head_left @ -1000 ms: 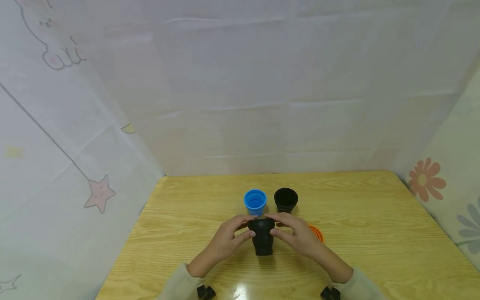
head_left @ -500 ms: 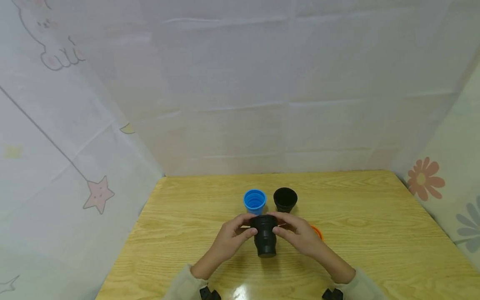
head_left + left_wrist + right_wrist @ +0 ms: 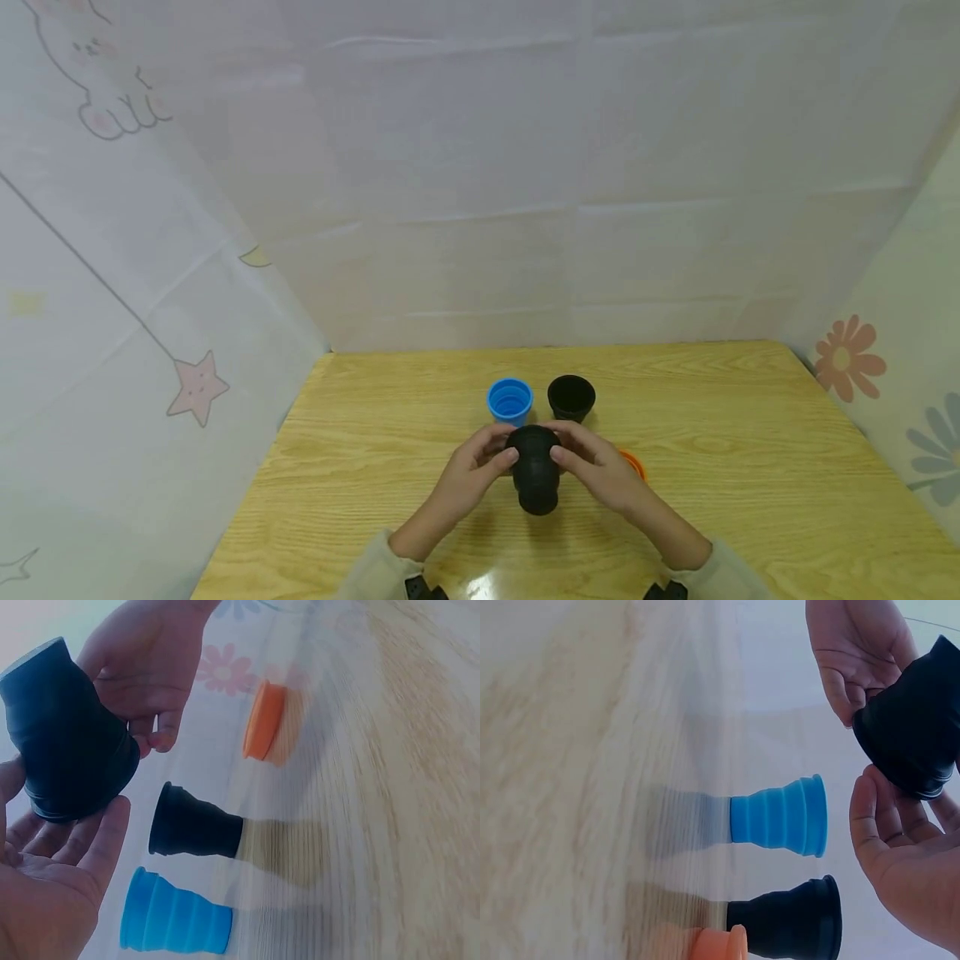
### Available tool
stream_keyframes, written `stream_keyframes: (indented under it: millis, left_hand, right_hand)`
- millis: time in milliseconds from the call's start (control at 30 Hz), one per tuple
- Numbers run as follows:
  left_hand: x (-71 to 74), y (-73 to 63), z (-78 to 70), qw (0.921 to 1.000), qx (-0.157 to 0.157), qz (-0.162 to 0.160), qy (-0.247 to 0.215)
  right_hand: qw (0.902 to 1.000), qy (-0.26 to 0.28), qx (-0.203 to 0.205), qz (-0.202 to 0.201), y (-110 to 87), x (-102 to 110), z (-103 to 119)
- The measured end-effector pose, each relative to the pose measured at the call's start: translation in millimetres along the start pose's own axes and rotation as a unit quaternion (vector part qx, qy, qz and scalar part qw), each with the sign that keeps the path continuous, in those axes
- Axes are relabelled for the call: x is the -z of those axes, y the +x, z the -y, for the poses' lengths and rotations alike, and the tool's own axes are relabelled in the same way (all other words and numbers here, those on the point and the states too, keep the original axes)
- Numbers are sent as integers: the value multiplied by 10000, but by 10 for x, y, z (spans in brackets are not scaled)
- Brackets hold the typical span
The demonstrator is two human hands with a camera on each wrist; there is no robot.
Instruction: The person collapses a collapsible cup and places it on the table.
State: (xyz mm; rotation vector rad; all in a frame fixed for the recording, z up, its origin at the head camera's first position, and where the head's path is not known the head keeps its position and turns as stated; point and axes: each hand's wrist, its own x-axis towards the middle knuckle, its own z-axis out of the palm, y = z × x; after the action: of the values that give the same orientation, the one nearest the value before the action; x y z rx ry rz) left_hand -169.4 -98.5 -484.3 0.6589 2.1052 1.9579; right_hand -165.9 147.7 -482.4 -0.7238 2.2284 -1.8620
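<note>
Between both hands, above the table, is a black collapsible cup [image 3: 536, 467], stretched out to its full height. Its narrow base tilts down toward me, and the wide rim faces away. My left hand [image 3: 467, 477] pinches the rim end from the left, thumb on the near side and fingers behind. My right hand [image 3: 606, 475] grips it likewise from the right. Just beyond the hands stand a blue collapsible cup [image 3: 510, 402] and a second black cup [image 3: 572, 397], both upright and extended. A flattened orange cup [image 3: 264, 721] lies right of them, partly hidden by my right hand in the head view.
The wooden table [image 3: 750, 467] extends to both sides and toward me. Pale printed cloth [image 3: 465, 167] hangs behind it and along the left and right sides. Black wrist mounts [image 3: 666, 590] show at the bottom edge.
The held black cup has tipped so its base shows more toward me, and it has shifted slightly right. Both hands moved with it. The cups on the table have stayed put.
</note>
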Motion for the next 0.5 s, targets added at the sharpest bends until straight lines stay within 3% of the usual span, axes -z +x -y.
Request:
stream_keyframes:
  millis: [200,500]
  left_hand:
    - [-40,48,-27,9989,290,14,-371]
    - [-66,67,-64,9970,532,17,-569]
  right_hand:
    - [9997,142,-157,-123,-7,4,40]
    - [9988,39,-445,-222,-11,4,63]
